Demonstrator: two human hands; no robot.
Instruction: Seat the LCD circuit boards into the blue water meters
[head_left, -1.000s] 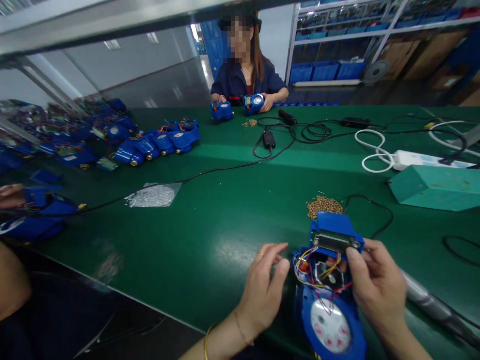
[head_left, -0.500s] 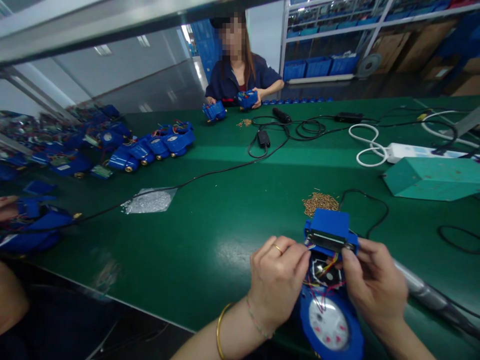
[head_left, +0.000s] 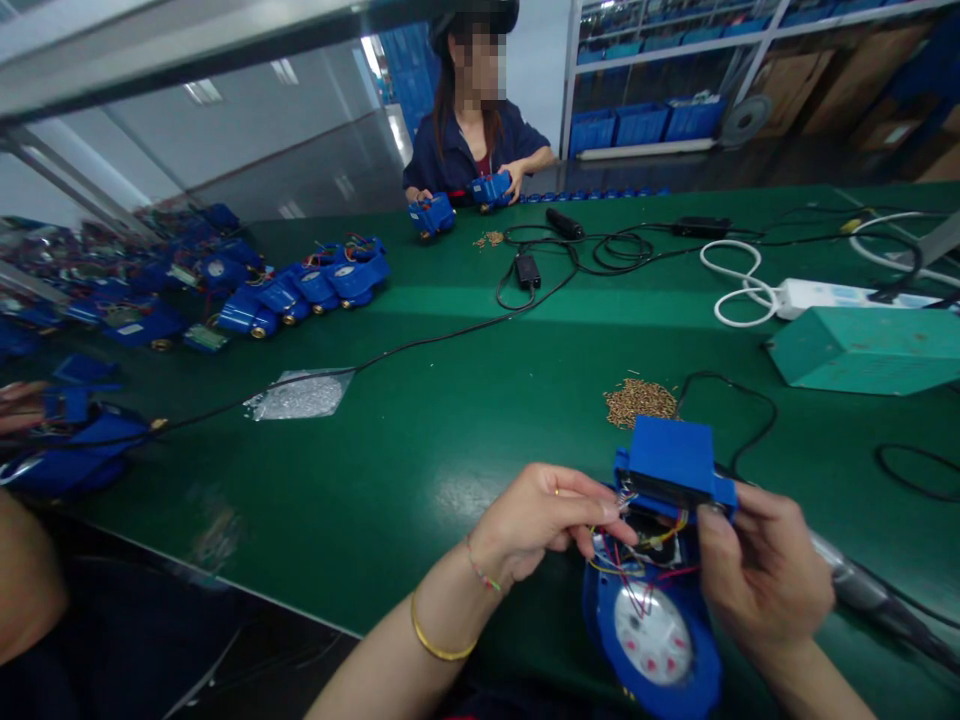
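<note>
A blue water meter (head_left: 600, 625) with a round white dial stands at the table's near edge, in front of me. Above the dial its blue upper housing (head_left: 671, 455) is tilted up, and thin red, yellow and black wires (head_left: 626, 570) run out of the opening below. My right hand (head_left: 769, 570) grips the housing's right side, thumb in front and fingers behind. At the housing's left edge, my left hand (head_left: 536, 520) pinches the thin wires between thumb and fingertips; the exact contact is partly hidden.
Small brass screws (head_left: 641, 402) lie in a pile just behind the meter. An electric screwdriver (head_left: 862, 590) lies to the right, near a green box (head_left: 870, 350). A plastic bag (head_left: 304, 394), black cables and several blue meters (head_left: 300, 290) are leftward. Co-workers sit opposite and at left.
My left hand has turned, its fingers stretching lower toward the wires. The housing has tipped, showing more of its blue top, and moved slightly right with my right hand.
</note>
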